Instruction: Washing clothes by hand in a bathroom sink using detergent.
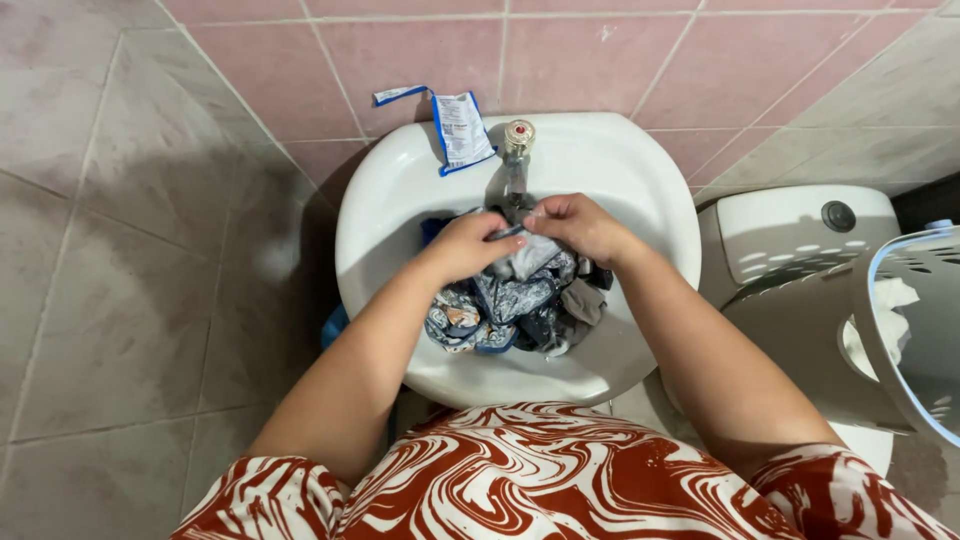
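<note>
Head view: over a white sink, both hands pinch wet patterned cloth beneath the tap. Left hand and right hand fingers close on it, apparently for rubbing.

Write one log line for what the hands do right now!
left hand: grips cloth | right hand: grips same cloth | place: white sink, under tap | nearby: torn sachet, laundry basket

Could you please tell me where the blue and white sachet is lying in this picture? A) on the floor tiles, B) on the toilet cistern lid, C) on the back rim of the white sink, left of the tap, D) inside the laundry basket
C: the sachet lies flat on the back rim of the sink, just left of the tap, clear of both hands.
</note>
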